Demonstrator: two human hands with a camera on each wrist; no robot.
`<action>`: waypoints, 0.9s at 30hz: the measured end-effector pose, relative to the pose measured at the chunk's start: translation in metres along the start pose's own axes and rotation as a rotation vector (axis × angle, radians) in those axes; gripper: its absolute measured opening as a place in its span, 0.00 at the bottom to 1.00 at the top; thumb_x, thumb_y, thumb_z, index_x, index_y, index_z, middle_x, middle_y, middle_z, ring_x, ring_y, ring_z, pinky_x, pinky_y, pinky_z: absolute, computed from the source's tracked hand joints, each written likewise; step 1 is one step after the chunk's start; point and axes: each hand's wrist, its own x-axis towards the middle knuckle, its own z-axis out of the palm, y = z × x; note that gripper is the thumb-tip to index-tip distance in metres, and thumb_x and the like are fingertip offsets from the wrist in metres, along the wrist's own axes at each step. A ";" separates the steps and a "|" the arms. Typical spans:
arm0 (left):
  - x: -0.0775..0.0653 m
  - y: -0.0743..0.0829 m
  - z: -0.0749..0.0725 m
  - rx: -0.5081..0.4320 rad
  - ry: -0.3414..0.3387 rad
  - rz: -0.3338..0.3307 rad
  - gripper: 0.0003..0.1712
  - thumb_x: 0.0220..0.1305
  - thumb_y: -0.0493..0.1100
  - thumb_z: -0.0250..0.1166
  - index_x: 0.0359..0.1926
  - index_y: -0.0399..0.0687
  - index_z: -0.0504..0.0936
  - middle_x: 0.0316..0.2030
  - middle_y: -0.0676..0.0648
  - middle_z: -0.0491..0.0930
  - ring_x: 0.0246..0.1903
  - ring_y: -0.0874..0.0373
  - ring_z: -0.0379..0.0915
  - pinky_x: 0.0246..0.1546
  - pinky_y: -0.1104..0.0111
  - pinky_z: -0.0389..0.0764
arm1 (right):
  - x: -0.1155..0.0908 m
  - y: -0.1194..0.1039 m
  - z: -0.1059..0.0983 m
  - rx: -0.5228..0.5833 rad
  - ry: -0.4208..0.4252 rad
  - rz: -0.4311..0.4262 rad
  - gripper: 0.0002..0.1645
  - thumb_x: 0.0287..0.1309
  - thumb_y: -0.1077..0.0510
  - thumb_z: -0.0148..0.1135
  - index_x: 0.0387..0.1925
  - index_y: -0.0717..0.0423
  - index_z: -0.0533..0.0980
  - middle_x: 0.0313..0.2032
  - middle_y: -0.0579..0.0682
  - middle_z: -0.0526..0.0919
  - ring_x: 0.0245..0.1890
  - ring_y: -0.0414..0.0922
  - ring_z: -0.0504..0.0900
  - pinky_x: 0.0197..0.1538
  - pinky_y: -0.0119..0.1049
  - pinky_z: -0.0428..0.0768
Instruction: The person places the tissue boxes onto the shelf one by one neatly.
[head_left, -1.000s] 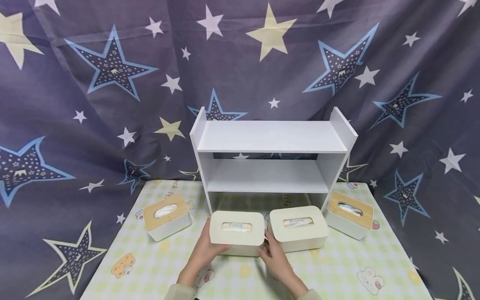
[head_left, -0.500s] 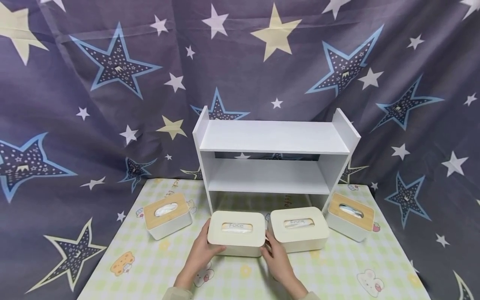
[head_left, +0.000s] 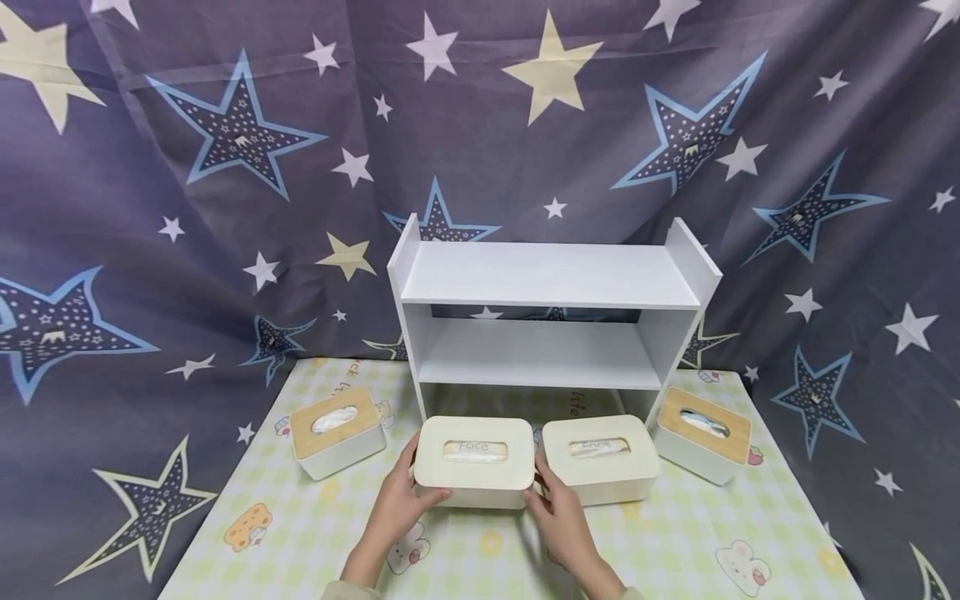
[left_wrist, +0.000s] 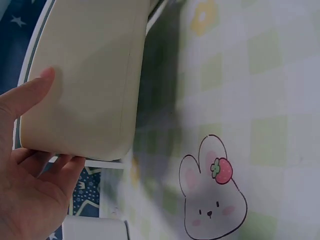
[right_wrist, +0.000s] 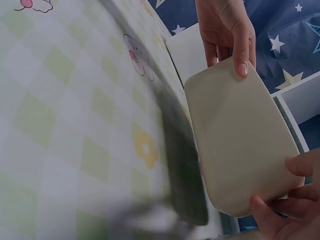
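Note:
Both hands hold a cream tissue box (head_left: 474,477) from its two ends, just in front of the shelf. Its oval slot shows a pack lettered "Face". My left hand (head_left: 399,504) has the thumb on the front face and the other fingers around the left end. On the opposite end, my right hand (head_left: 561,521) grips with thumb and fingers near the lower right corner. In the right wrist view a dark shadow lies on the cloth under the box (right_wrist: 245,135), which is tilted there. A second cream tissue box (head_left: 600,475) stands close beside the right hand.
A white two-tier shelf (head_left: 540,354) stands behind the boxes. Wood-lidded tissue boxes sit at the left (head_left: 337,433) and right (head_left: 705,433). A checked tablecloth (head_left: 315,550) covers the table, and a star-patterned curtain (head_left: 480,108) hangs behind.
The held tissue box has risen slightly in the head view, with both hands moving along with it. The other boxes and the shelf stay put; the head view has shifted a little.

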 end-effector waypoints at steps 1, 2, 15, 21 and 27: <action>0.000 0.001 0.000 -0.002 0.001 0.002 0.63 0.48 0.48 0.80 0.78 0.43 0.50 0.75 0.35 0.59 0.73 0.37 0.58 0.70 0.47 0.69 | 0.000 0.000 0.000 0.001 0.004 -0.005 0.37 0.69 0.59 0.58 0.72 0.71 0.58 0.69 0.69 0.67 0.66 0.64 0.72 0.59 0.43 0.83; -0.001 0.002 -0.001 -0.006 0.002 0.004 0.63 0.48 0.48 0.80 0.78 0.43 0.50 0.75 0.35 0.58 0.73 0.37 0.57 0.70 0.48 0.70 | -0.001 -0.001 -0.001 -0.001 0.008 -0.013 0.37 0.69 0.59 0.59 0.72 0.71 0.58 0.69 0.69 0.67 0.66 0.65 0.72 0.59 0.44 0.83; -0.001 0.018 -0.008 -0.008 0.023 -0.001 0.63 0.48 0.48 0.80 0.78 0.44 0.51 0.76 0.38 0.55 0.74 0.38 0.56 0.69 0.50 0.73 | 0.000 -0.013 -0.009 0.024 0.045 -0.067 0.35 0.67 0.60 0.60 0.71 0.69 0.61 0.65 0.67 0.73 0.64 0.64 0.74 0.57 0.41 0.85; -0.001 0.024 -0.010 0.000 0.035 0.009 0.63 0.48 0.50 0.80 0.78 0.44 0.51 0.77 0.39 0.55 0.73 0.39 0.57 0.68 0.51 0.73 | 0.002 -0.016 -0.012 0.031 0.061 -0.081 0.36 0.67 0.60 0.61 0.71 0.68 0.62 0.66 0.66 0.73 0.64 0.62 0.75 0.56 0.39 0.85; -0.001 0.032 -0.014 0.021 0.050 0.016 0.63 0.47 0.49 0.80 0.78 0.42 0.52 0.76 0.38 0.56 0.73 0.39 0.58 0.67 0.53 0.74 | 0.002 -0.022 -0.016 0.035 0.074 -0.088 0.36 0.66 0.60 0.62 0.71 0.66 0.63 0.65 0.65 0.74 0.64 0.62 0.76 0.56 0.38 0.86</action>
